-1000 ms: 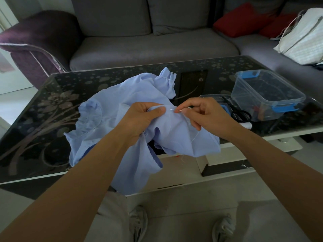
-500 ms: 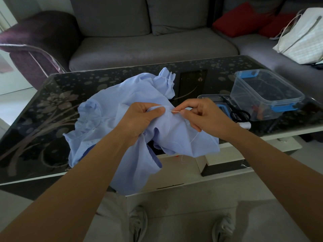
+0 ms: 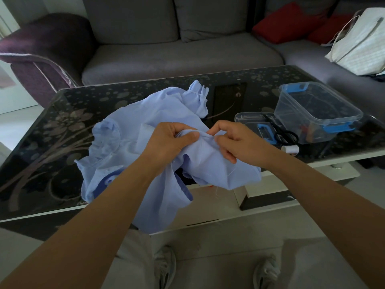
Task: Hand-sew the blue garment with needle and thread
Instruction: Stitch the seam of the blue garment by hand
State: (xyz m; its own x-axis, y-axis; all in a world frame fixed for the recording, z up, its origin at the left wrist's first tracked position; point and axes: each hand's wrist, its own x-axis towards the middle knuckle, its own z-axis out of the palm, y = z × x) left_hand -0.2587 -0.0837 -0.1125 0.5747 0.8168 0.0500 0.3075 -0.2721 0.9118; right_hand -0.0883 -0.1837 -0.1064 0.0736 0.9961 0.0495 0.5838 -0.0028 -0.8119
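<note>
A light blue garment [image 3: 133, 155] lies bunched on the dark glass table [image 3: 41, 142], part of it hanging over the near edge. My left hand [image 3: 170, 140] pinches a raised fold of the cloth between thumb and fingers. My right hand [image 3: 235, 140] is right against that fold, thumb and forefinger closed at the seam; the needle itself is hidden between the fingertips and cloth. A thin white thread [image 3: 230, 174] trails down over the cloth below my right hand.
A clear plastic box with blue clips [image 3: 316, 111] stands at the table's right, with a lid tray [image 3: 254, 122], black scissors [image 3: 285, 134] and a white thread spool [image 3: 290, 149] beside it. A grey sofa [image 3: 177, 49] with red cushions [image 3: 287, 21] and a white bag [image 3: 362, 42] lies behind.
My right hand has moved left to the fold held by my left hand. The bare stretch of needle seen between the hands earlier is no longer visible.
</note>
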